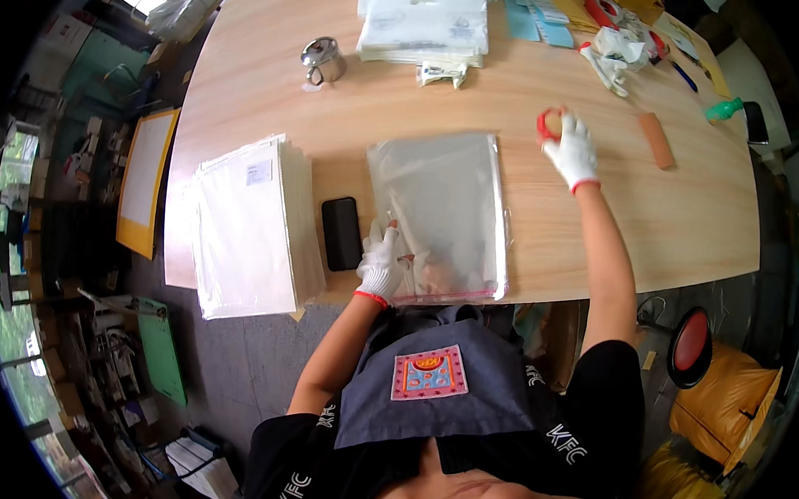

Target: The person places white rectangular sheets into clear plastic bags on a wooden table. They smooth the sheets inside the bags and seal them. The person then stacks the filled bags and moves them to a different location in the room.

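A stack of clear plastic bags (443, 198) lies flat on the table before me. My left hand (381, 262), in a white glove with a red cuff, rests on its left edge, fingers stretched out and some fingertips bare. Farther off to the right, my gloved right hand (574, 153) is closed round a red ring (545, 125) that looks like a roll of tape, held over the wood and slightly blurred. Left of the bags lies a black phone (341, 235), near my left hand. Beyond it is a thick stack of white sheets in clear sleeves (242, 232).
A lidded metal cup (323, 59) stands at the far left. Farther back lie white plastic bags (423, 25) and a small white packet (441, 74). A spare glove (605, 69), a brown block (655, 140) and a green-tipped item (724, 109) are at the right. A red-topped stool (691, 347) stands below.
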A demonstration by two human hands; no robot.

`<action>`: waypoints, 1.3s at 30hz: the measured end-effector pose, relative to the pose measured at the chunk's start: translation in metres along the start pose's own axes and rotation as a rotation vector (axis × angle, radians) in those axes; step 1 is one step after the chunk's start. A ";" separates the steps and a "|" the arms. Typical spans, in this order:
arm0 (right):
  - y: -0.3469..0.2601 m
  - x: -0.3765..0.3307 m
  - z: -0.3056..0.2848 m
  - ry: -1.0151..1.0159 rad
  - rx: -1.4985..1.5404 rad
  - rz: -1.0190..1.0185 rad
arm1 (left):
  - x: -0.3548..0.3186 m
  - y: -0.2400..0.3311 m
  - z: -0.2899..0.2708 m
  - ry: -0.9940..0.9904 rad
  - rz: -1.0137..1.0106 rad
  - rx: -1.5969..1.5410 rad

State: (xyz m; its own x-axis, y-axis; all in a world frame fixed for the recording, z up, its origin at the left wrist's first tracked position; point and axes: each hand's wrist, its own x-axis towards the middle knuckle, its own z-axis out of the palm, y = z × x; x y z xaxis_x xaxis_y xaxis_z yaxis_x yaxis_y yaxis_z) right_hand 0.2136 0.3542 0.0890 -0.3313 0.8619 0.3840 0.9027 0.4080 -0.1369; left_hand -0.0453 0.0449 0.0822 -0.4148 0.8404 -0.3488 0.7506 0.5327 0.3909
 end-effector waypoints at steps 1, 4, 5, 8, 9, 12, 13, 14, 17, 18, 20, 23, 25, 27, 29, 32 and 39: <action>-0.008 0.016 -0.001 0.187 0.027 -0.082 | -0.001 -0.001 0.000 0.010 0.004 0.001; -0.050 0.030 -0.023 -0.276 0.203 0.126 | -0.007 -0.006 0.003 0.084 -0.015 -0.021; -0.054 0.018 -0.005 -0.402 0.199 0.125 | -0.008 -0.009 0.004 0.108 -0.018 -0.028; -0.078 -0.020 0.005 -0.732 0.174 0.170 | -0.017 -0.020 0.017 0.094 0.048 0.017; -0.071 -0.045 0.035 -0.518 0.149 0.060 | -0.016 -0.014 0.013 0.055 0.054 0.023; -0.098 -0.059 0.034 -0.601 0.275 0.125 | -0.019 -0.008 0.001 0.018 0.027 0.029; -0.103 -0.055 0.032 -0.623 0.259 0.118 | -0.020 -0.010 0.002 0.029 0.046 0.006; -0.106 -0.051 0.028 -0.645 0.242 0.108 | -0.021 -0.010 0.003 0.043 0.063 -0.019; -0.099 -0.048 0.052 -0.418 0.403 0.013 | -0.035 -0.028 0.012 0.208 0.159 -0.146; -0.101 -0.046 0.059 -0.358 0.473 -0.013 | -0.049 -0.028 -0.001 0.200 0.204 -0.204; -0.137 -0.038 0.029 -0.377 0.628 -0.047 | -0.095 -0.048 -0.014 0.188 0.187 -0.401; -0.191 -0.077 0.051 -0.892 1.782 0.397 | -0.153 -0.132 0.029 0.408 -0.424 -1.363; -0.246 -0.113 0.046 -1.690 2.647 0.608 | -0.169 -0.216 0.045 0.803 -0.720 -1.791; -0.296 -0.164 0.033 -1.938 2.544 0.780 | -0.166 -0.270 0.013 1.003 -0.899 -1.829; -0.332 -0.186 -0.020 -1.798 1.681 1.141 | -0.159 -0.301 -0.044 1.059 -0.792 -1.663; -0.352 -0.221 -0.005 -1.750 1.717 1.170 | -0.146 -0.372 -0.107 0.773 -0.469 -1.334; -0.370 -0.244 0.006 -1.243 1.757 1.110 | -0.042 -0.391 -0.140 -0.198 -0.504 -1.377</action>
State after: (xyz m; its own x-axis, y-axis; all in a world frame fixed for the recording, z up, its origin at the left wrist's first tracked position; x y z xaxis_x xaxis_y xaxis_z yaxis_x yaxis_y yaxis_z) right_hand -0.0415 -0.0053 0.0406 -0.6254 0.2820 -0.7276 0.0361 -0.9210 -0.3879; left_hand -0.3936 -0.1846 0.0628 -0.3169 0.5760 -0.7535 -0.5626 0.5254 0.6383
